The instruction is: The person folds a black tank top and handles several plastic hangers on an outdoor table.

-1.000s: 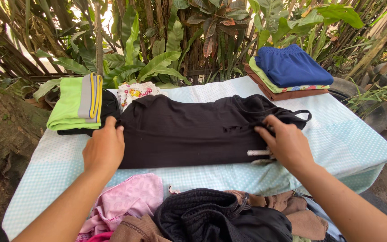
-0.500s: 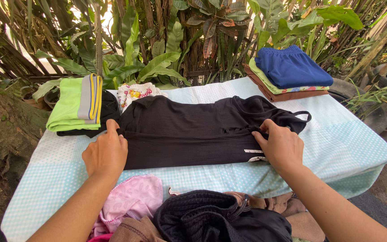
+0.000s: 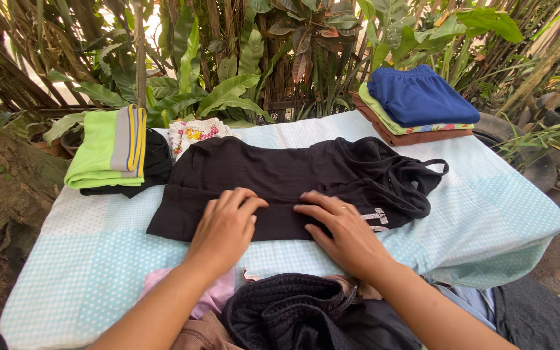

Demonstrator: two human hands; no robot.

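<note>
Both hands (image 3: 228,223) (image 3: 341,230) flat, open on black garment (image 3: 280,175).

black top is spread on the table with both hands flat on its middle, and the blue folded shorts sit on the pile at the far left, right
Not quite. The head view shows the blue folded shorts topping the pile at the far right, not the left. The rest holds: the black top lies spread on the table, with the left hand and right hand flat on its middle.
</note>
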